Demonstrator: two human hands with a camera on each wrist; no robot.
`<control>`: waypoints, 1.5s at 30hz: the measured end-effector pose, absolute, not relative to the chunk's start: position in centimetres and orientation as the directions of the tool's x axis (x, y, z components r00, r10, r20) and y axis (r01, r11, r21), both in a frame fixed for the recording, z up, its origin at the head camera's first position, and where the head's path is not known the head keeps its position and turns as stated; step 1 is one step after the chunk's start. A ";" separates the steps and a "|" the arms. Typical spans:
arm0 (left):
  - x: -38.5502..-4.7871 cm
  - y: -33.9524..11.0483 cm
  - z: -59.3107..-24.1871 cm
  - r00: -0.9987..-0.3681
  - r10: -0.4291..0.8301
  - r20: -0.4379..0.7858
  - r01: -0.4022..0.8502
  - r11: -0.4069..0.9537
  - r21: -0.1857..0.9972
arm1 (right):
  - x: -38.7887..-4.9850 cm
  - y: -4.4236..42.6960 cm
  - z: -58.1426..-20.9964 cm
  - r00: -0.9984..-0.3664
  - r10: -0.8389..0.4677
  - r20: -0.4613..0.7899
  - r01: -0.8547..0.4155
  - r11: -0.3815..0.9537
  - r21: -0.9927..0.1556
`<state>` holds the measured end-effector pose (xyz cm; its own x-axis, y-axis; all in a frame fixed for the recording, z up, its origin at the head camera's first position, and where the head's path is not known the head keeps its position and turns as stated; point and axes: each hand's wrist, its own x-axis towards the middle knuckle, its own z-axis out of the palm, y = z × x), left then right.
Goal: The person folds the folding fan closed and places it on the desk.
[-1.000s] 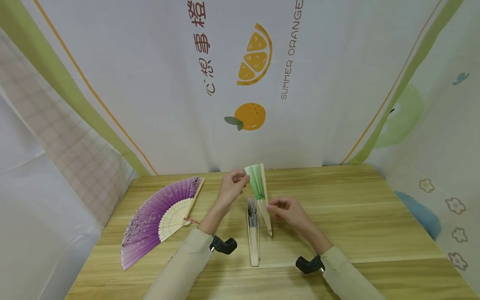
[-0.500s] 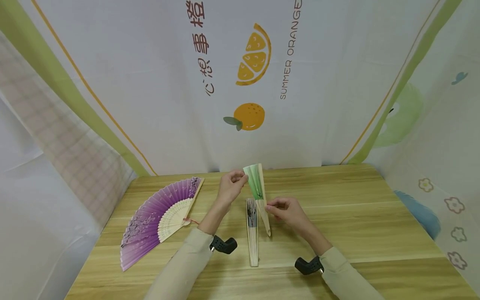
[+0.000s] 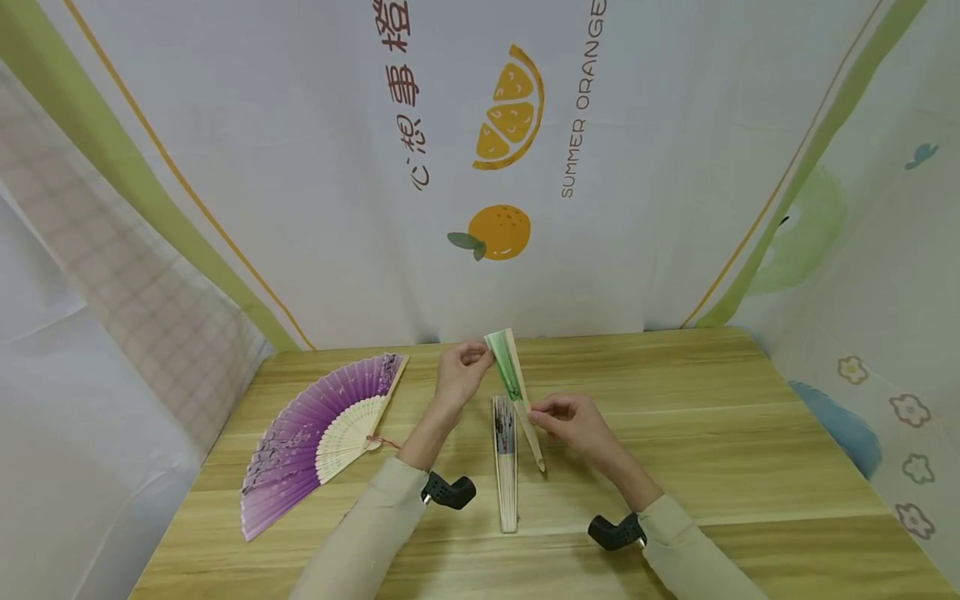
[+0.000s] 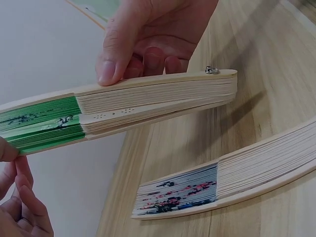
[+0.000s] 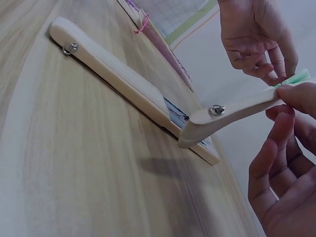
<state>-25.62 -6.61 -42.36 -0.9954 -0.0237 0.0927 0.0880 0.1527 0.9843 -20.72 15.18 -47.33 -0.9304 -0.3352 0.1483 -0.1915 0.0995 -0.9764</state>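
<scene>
A green folding fan (image 3: 506,367) with pale wooden ribs is raised above the table, nearly folded, with a narrow gap between its ribs in the left wrist view. My left hand (image 3: 461,375) pinches the green leaf's outer edge near the top. Against the opposite guard stick, my right hand (image 3: 573,423) holds the fan between thumb and fingers. Its metal rivet (image 5: 217,109) shows at the lower end in the right wrist view. Below it lies a folded fan (image 3: 507,475) with a grey, dark-patterned leaf, flat on the table.
On the left of the wooden table (image 3: 675,467) a purple fan (image 3: 315,442) lies spread, with a red cord (image 3: 384,441) at its pivot. A white curtain (image 3: 622,250) printed with oranges hangs behind the table's far edge.
The green fan has become narrower as its right guard stick swung left at the top. Both hands have shifted slightly left. The other fans lie as before.
</scene>
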 end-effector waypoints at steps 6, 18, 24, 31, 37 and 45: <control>-25.4 -6.2 -42.2 -0.995 -0.027 0.093 0.088 0.142 0.986 | -20.7 15.1 -47.4 -0.938 -0.317 0.139 -0.182 0.110 -0.977; -25.0 -6.1 -42.2 -0.998 0.059 0.006 0.013 0.129 0.992 | -20.8 15.0 -48.2 -0.956 -0.285 0.065 -0.105 0.129 -0.986; -24.9 -6.2 -42.1 -0.995 0.104 -0.005 0.010 0.145 0.989 | -20.9 15.1 -48.3 -0.967 -0.254 0.031 -0.066 0.131 -0.989; -25.1 -6.1 -42.2 -0.991 0.133 0.016 0.036 0.151 0.988 | -20.9 15.2 -48.4 -0.961 -0.275 0.029 -0.064 0.122 -0.990; -25.1 -6.2 -42.2 -0.988 0.156 0.020 0.038 0.116 0.993 | -20.9 15.3 -48.2 -0.954 -0.298 0.037 -0.072 0.109 -0.991; -25.1 -6.3 -42.2 -0.986 0.162 0.026 0.044 0.110 0.993 | -20.8 15.1 -48.1 -0.948 -0.314 0.050 -0.088 0.109 -0.990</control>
